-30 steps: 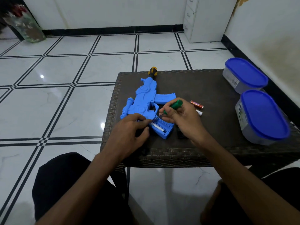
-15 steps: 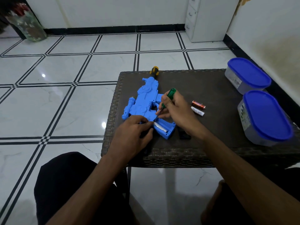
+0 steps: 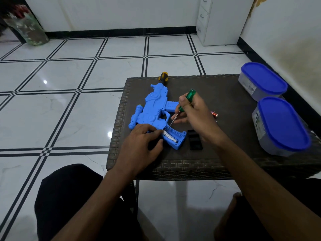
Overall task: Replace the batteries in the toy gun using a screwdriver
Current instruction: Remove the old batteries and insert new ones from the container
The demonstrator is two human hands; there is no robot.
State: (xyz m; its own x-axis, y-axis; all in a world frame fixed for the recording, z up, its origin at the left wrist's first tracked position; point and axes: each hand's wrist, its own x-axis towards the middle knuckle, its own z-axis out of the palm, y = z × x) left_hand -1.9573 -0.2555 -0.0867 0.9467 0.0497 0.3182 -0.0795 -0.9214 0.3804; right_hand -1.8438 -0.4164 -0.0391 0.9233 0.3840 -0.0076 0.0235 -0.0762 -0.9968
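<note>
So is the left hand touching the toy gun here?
Touching. The head view shows the left hand resting on the toy gun, fingertips at the open battery compartment's edge.

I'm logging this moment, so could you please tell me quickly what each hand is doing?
Left hand: rests on the toy gun, fingers on its battery compartment.
Right hand: holds the green screwdriver.
</note>
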